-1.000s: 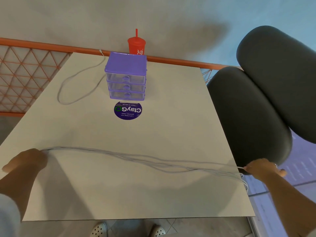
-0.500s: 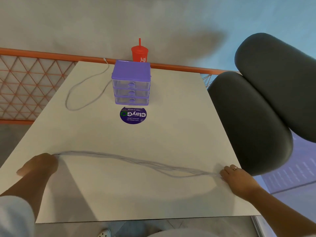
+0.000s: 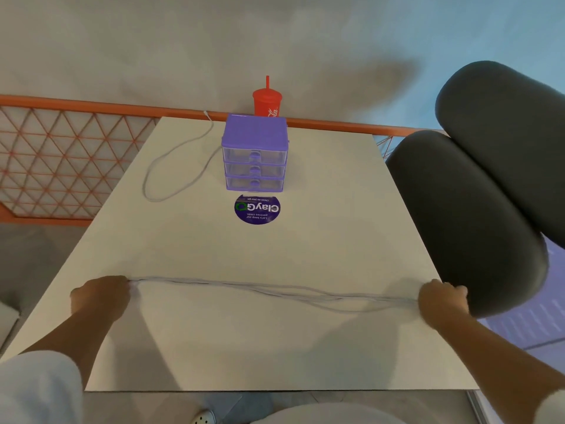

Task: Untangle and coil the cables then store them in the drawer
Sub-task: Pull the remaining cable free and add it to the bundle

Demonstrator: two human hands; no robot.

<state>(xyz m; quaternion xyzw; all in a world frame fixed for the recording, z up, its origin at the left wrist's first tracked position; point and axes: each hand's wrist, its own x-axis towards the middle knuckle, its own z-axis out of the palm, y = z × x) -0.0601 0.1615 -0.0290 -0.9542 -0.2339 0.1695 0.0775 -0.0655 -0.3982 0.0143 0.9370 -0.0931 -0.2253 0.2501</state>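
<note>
One cable bundle [image 3: 275,290] you are stretching along the table's [image 3: 275,347] near edge, left grip [image 3: 101,296] and right grip [image 3: 441,301] clenching it; coiling and storing are remaining.

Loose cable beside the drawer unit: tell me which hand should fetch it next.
Left, probably. The loose cable lies left of the purple drawer unit, on the left hand's side; the right hand sits at the table's right edge. Both grip the cable bundle, so it must release first.
</note>
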